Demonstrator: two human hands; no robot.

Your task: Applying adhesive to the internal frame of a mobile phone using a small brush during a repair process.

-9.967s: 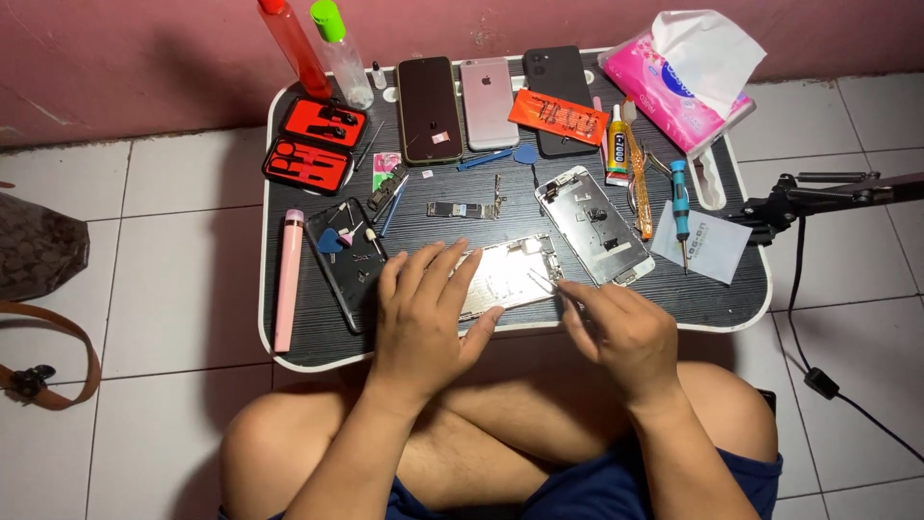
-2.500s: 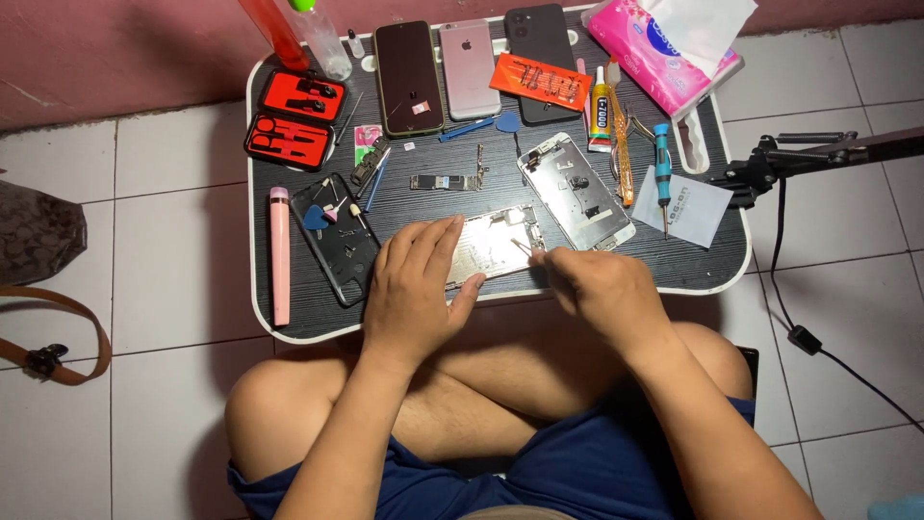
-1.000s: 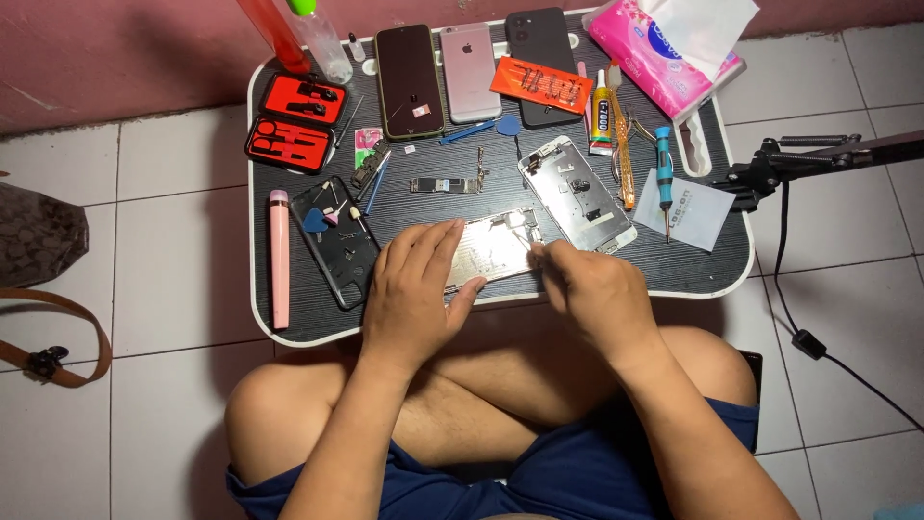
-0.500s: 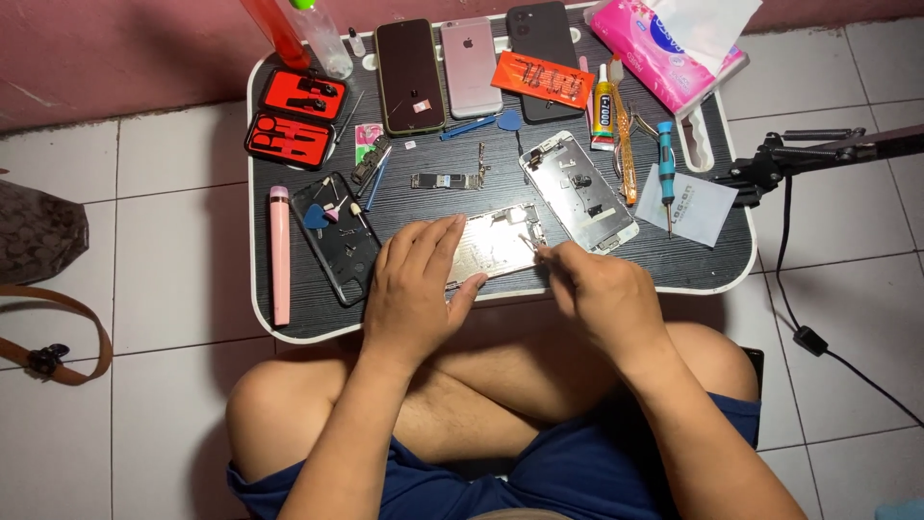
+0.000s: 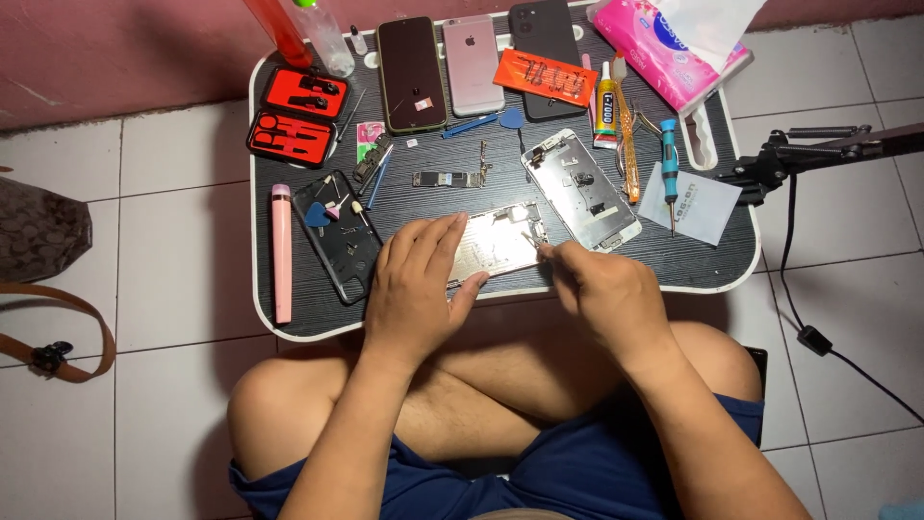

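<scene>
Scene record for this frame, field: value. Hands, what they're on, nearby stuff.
surface: black lap table over crossed legs, on a tiled floor
left hand: flat on the opened phone panel, pinning it down
right hand: fingers pinched at the panel's right edge; any tool in them is too small to tell
beside panel: second stripped phone chassis, black phone case with small parts
back row: three phones face down or dark, glue tube, red tool kit
right side: blue screwdriver, pink tissue pack

A pink tissue pack [image 5: 664,53] lies at the desk's [image 5: 712,274] far right corner, an orange flat packet [image 5: 546,76] just left of it. A dark phone screen [image 5: 411,72] sits far centre; a white sachet [image 5: 701,202] lies right
</scene>
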